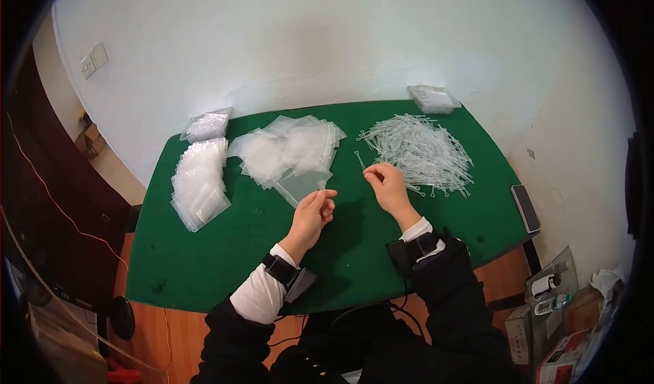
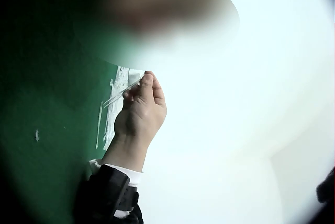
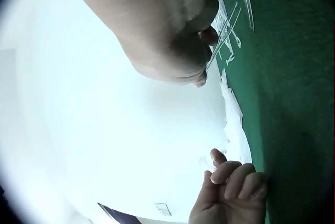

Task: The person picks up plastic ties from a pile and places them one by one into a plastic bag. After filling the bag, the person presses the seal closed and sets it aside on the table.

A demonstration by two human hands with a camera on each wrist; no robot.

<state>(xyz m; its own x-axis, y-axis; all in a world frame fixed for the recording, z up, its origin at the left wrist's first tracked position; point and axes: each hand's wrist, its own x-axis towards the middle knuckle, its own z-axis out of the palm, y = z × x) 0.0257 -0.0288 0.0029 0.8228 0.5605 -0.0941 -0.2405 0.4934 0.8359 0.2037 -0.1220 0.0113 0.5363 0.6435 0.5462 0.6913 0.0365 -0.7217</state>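
Observation:
My left hand (image 1: 312, 219) pinches a clear plastic bag (image 1: 298, 185) by its edge between thumb and fingers, and the bag reaches back toward the other bags. In the left wrist view this hand is a blur at the top. To its right, my right hand (image 1: 390, 192) pinches a thin clear plastic stick (image 1: 359, 159) with a small loop at its tip. The stick (image 3: 224, 36) slants from the fingertips in the right wrist view. Just beyond the right hand spreads a heap of similar clear sticks (image 1: 426, 154). Loose flat bags (image 1: 293, 146) lie overlapping beyond the left hand.
At the left of the green table (image 1: 204, 268), a fanned row of filled clear bags (image 1: 199, 186) lies before a clear packet (image 1: 208, 124). Another packet (image 1: 434, 99) sits at the back right. A phone (image 1: 525, 208) lies by the right edge; a wall rises behind.

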